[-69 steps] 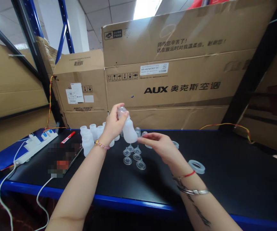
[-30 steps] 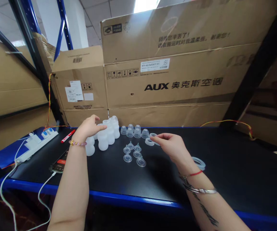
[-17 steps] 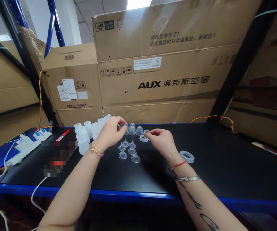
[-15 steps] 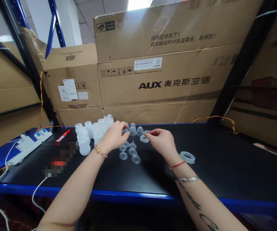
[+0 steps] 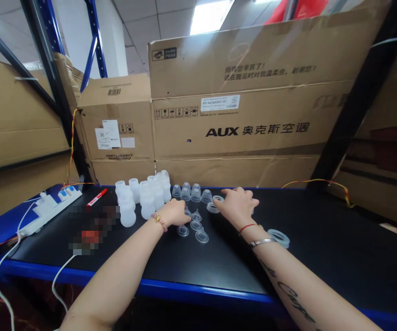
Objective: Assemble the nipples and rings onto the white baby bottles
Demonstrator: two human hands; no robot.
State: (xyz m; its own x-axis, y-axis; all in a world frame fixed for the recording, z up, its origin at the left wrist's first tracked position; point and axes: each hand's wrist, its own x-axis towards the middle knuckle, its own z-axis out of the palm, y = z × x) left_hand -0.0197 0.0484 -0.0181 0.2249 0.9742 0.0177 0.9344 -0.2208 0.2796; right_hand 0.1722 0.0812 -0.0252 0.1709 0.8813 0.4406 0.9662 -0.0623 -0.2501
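Note:
My left hand [image 5: 173,212] is over a group of clear silicone teats [image 5: 202,236]. Its fingers curl down together among them and cover part of the group; what lies between the fingertips is hidden. My right hand [image 5: 237,204] is held with its fingers spread, beside two translucent rings [image 5: 213,208] and partly over them. Behind the hands stand several clear domed caps [image 5: 195,193] in a cluster. To the left of my left hand, milky white bottles [image 5: 147,200] are grouped upright in rows.
More translucent rings [image 5: 279,238] lie near my right wrist. On the left are a red marker [image 5: 96,197], a blurred-out item [image 5: 89,236] with a white cable and a power strip [image 5: 51,211]. Cardboard [image 5: 253,158] walls off the back of the black tabletop [image 5: 322,239].
My left hand has come down from the domed caps onto the teats. My right hand has gone from a pinch at the rings to spread fingers. The camera view has shifted slightly.

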